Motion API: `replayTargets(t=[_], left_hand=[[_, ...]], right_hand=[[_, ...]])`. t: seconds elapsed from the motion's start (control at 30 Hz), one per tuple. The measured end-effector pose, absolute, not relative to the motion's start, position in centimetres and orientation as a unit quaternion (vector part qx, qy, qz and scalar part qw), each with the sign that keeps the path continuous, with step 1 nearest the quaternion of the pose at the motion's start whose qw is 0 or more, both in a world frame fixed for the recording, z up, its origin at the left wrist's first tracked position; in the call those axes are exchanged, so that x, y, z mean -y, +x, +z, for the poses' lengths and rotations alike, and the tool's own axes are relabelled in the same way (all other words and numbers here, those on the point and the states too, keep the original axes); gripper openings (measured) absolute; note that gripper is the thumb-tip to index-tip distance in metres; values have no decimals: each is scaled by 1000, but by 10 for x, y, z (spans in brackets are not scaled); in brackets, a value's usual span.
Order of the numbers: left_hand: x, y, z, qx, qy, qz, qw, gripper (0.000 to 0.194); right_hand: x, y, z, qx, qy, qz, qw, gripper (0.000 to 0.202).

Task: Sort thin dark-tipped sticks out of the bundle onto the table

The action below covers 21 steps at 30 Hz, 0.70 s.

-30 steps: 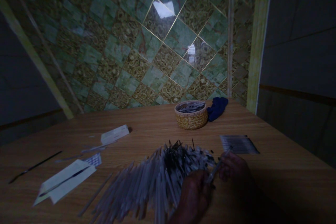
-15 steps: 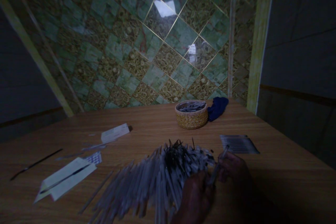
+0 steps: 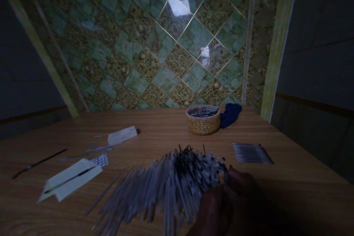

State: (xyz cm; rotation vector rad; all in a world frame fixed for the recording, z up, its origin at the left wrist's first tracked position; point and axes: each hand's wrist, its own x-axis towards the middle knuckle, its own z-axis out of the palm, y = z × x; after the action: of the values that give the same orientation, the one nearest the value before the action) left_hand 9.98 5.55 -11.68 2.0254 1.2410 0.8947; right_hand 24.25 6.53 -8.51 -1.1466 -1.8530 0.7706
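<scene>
Many thin clear tubes, some with dark ends, lie fanned out in a pile (image 3: 166, 188) on the wooden table. At the pile's right edge, my left hand (image 3: 211, 208) is closed, its fingertips dark and blurred. My right hand (image 3: 239, 184) meets it there, fingers drawn together. Whatever lies between the two hands is too dark to make out. Beyond my right hand, a neat flat row of similar thin tubes (image 3: 252, 153) rests on the table.
A woven basket (image 3: 203, 121) of tubes stands at the back beside a dark blue cloth (image 3: 231, 115). To the left lie a white box (image 3: 122, 135), a folded paper (image 3: 73, 180) with a dark thin stick on it, and another dark stick (image 3: 38, 163).
My hands have come together, my right hand moving left and slightly down. The tube seen between them earlier can no longer be made out. The view has shifted slightly.
</scene>
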Motion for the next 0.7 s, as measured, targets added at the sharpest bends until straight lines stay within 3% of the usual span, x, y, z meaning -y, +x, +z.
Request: replayTargets(t=[0.23,0.7], left_hand=[[-53,100,-113,-471,792,280,269,17],[-52,97,-114,-427,783,343,294,18]], right_hand=[[-58,246,-78,735,-506,310,328,6],[-64,254,-83,801,-441,295,277,12]])
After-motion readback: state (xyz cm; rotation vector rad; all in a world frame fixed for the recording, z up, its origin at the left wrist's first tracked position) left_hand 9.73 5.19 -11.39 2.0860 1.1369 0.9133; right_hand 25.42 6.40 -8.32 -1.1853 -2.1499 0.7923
